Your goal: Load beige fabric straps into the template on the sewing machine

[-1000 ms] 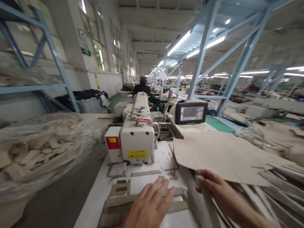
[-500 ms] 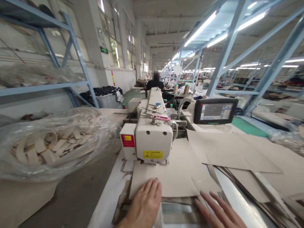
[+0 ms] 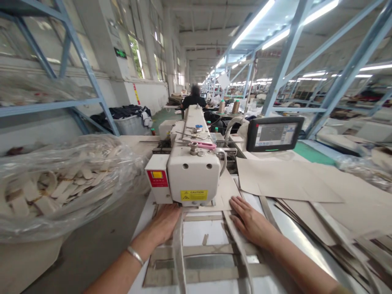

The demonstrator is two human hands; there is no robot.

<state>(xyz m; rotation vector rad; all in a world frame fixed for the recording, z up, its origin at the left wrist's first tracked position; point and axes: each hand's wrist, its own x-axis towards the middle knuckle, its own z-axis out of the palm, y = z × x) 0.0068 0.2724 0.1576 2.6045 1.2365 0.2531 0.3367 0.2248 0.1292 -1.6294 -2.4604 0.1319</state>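
Beige fabric piece (image 3: 228,190) lies flat on the white sewing table (image 3: 199,232), pushed in under the head of the sewing machine (image 3: 191,171), so that only its near edge and right corner show below the yellow caution label. Right hand (image 3: 249,220) rests on that near right corner, palm down and fingers spread flat, pressing rather than gripping; nothing is closed in it. Left hand (image 3: 165,222) lies at the left foot of the machine with its fingers tucked under the head (whether they pinch the fabric there cannot be told), and a thin metal bangle (image 3: 135,255) sits on its wrist. Between and below the two hands a flat template frame (image 3: 196,261) with long slots lies on the table, its bars running up toward the needle area. To the right, a stack of large beige sheets (image 3: 288,183) spreads over the table, with a touchscreen panel (image 3: 273,134) standing behind it. At the left, well apart, a clear plastic bag (image 3: 61,183) bulges with cut beige strips. Farther back another person (image 3: 194,99) sits facing away.
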